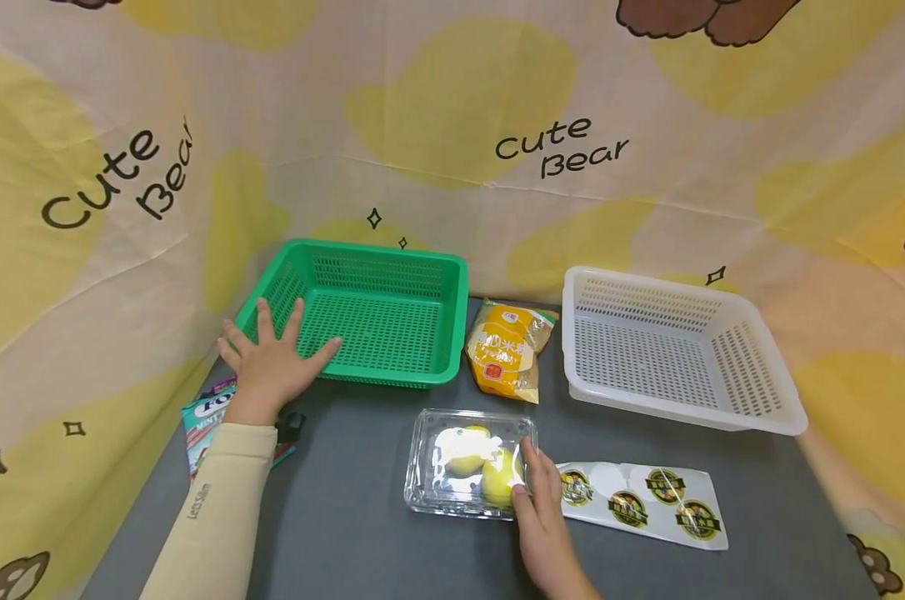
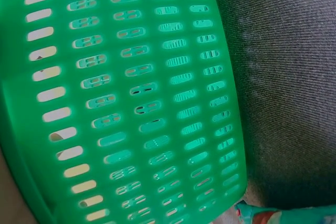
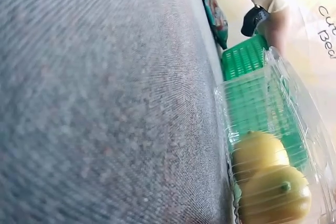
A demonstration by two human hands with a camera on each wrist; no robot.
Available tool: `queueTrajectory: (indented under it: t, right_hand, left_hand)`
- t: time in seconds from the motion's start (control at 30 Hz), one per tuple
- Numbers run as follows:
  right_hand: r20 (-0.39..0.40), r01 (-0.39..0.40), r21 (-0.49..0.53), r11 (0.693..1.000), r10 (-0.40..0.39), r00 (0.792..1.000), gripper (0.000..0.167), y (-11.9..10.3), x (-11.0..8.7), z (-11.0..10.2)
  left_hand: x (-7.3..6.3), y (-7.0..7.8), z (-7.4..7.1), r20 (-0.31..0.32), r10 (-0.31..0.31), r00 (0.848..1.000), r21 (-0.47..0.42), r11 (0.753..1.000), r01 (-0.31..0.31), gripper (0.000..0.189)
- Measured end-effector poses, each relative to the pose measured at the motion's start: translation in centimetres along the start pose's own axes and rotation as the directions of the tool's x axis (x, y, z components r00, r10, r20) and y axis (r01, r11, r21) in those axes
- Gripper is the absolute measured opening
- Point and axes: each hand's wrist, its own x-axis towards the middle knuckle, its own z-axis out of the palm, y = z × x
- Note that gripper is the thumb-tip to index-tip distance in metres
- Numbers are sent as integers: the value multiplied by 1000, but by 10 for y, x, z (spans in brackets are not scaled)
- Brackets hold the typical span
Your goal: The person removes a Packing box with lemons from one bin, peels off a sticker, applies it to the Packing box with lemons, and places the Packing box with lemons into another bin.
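Note:
My left hand [image 1: 271,367] lies with spread fingers over the front left rim of a green plastic basket [image 1: 377,377]. In the left wrist view the basket's slotted wall [image 2: 131,87] fills much of the picture. At the front middle, a clear plastic clamshell box [image 1: 430,492] holds two lemons [image 3: 275,195]. My right hand [image 1: 546,525] touches the box's right side, its fingers fairly straight along the edge and the thumb at the near corner. The right wrist view shows the box low over the cloth, but none of the right hand's fingers.
A yellow printed bag [image 1: 501,350] stands between the green basket and a white basket [image 1: 647,404] at the right. A sheet of round stickers [image 1: 647,504] lies right of the box. Under the left forearm is a teal packet [image 1: 201,429]. Patterned cloth [image 1: 452,125] hangs behind.

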Motion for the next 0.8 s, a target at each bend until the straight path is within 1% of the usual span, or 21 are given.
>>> queueTrajectory:
  t: [0.23, 0.33, 0.47, 0.57, 0.67, 0.8]
  right_hand:
    - [-23, 36, 6, 999, -36, 999, 58, -1, -1, 2]
    - [-26, 32, 2, 999, -32, 999, 59, -3, -1, 2]
    - [-49, 28, -119, 993, -34, 998, 58, -1, -1, 2]
    - [-62, 50, -230, 972, -66, 996, 57, 3, -1, 0]
    - [-61, 73, -271, 960, -93, 994, 57, 4, -1, 0]
    - [-97, 71, -311, 948, -106, 990, 59, 4, -3, -3]
  left_hand:
    - [2, -2, 4, 1, -1, 1000, 15, 1000, 1, 106]
    - [3, -3, 6, -1, 3, 1000, 17, 1000, -3, 106]
    - [3, -4, 7, -5, 13, 1000, 19, 1000, -13, 106]
    - [2, -4, 7, -8, 14, 1000, 19, 1000, -14, 106]
    - [2, -6, 7, -8, 8, 1000, 13, 1000, -8, 106]
    - [3, -6, 6, -2, 9, 1000, 4, 1000, -9, 106]
